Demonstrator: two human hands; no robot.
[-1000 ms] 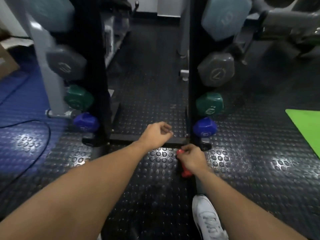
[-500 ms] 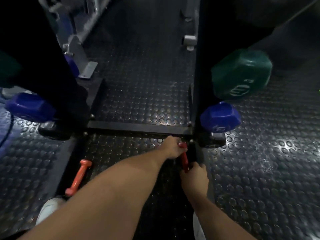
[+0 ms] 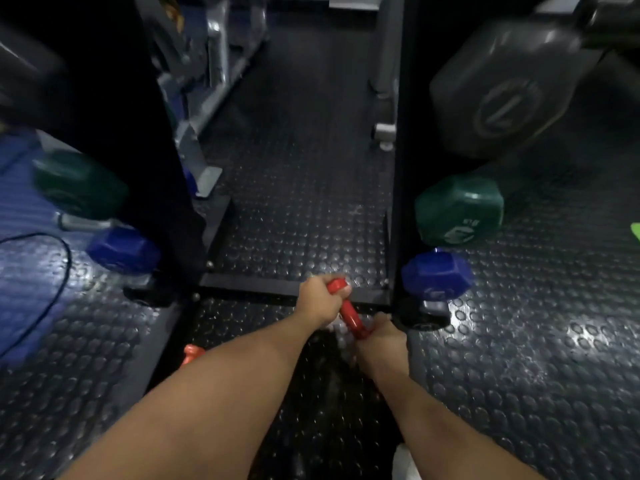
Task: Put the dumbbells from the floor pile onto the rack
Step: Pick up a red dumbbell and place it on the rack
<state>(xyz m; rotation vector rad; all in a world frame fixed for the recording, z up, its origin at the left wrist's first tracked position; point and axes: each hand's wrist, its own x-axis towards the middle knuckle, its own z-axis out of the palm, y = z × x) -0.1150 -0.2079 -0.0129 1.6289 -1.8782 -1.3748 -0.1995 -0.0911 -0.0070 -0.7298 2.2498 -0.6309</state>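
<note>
A small red dumbbell (image 3: 349,313) is held low between the rack's two uprights, just above the floor. My left hand (image 3: 320,299) grips its far end and my right hand (image 3: 381,336) grips its near end. The black rack (image 3: 398,188) stands ahead, its base crossbar just beyond my hands. On it sit blue dumbbells (image 3: 437,275), green dumbbells (image 3: 459,211) and a grey one (image 3: 502,88). A second orange-red dumbbell (image 3: 192,353) lies on the floor to the left, mostly hidden by my left forearm.
The floor is black studded rubber (image 3: 519,358), with a blue mat (image 3: 24,271) and a black cable (image 3: 52,299) at the left. Grey machine frames (image 3: 207,109) stand behind the rack. A green mat's edge (image 3: 635,233) shows far right. My white shoe (image 3: 405,462) is below.
My left hand came down and closed on the red dumbbell's far end. The view pulled back a little, so the orange-red dumbbell on the left floor is now mostly behind my forearm.
</note>
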